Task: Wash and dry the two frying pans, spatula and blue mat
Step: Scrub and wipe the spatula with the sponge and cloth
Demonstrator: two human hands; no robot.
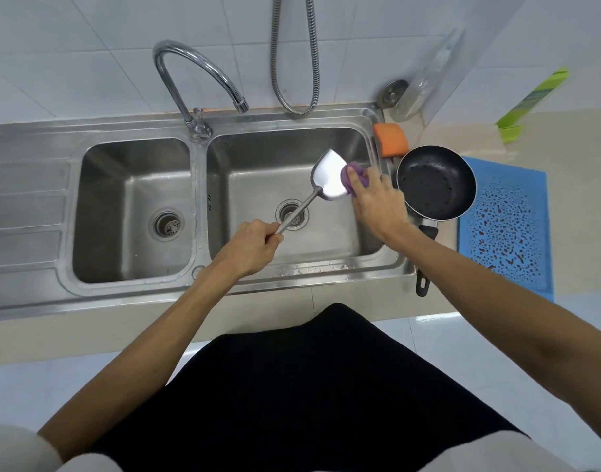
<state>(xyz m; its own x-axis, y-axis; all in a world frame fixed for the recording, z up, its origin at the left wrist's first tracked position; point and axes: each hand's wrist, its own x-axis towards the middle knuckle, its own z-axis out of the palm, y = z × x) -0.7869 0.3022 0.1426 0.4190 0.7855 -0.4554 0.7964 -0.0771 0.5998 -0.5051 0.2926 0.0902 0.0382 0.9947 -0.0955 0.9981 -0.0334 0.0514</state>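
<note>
**Spatula under the cloth, right basin**

Item: spatula (328,180), steel, long-handled; held slantwise over the right basin of the sink (326,272), blade uppermost, clear of the basin floor
Left hand (254,247): grip clenched round the handle end
Right hand (377,202): grip grasping a purple cloth (355,173), pressed to the blade's right edge
Tap (174,93): no stream seen
Alongside, on the surface: frying pan (435,182), beaded with drops, lapping the blue mat (506,229), likewise spotted wet; second black handle below, its pan not made out
Judged sound practice: handle held firm against twist, cloth drawn from neck to blade edge, both faces turned and wiped, then the shaft down to the grip
</note>
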